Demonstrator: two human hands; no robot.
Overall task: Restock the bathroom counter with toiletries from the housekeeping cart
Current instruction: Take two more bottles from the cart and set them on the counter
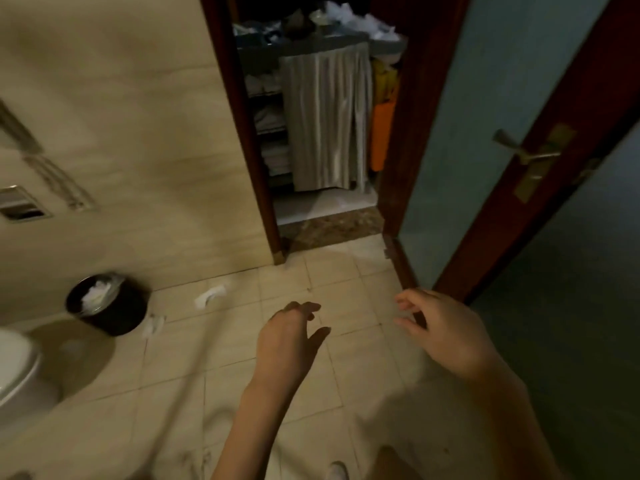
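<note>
Both hands hang over the tiled floor (207,358), left hand (289,344) and right hand (448,337), each grip loose, fingers half curled, holding nothing. The housekeeping cart (325,116) stands ahead past the door frame (242,133), blurred supplies (346,15) heaped on top. 1 black bin (114,313) sits left, near the toilet (17,368).

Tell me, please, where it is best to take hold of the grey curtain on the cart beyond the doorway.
Pinch the curtain by its left hanging edge, around mid height, coming from the front. It hangs in loose pleats from the top of the cart, and that edge looks free, with folded linen open beside it.
</note>
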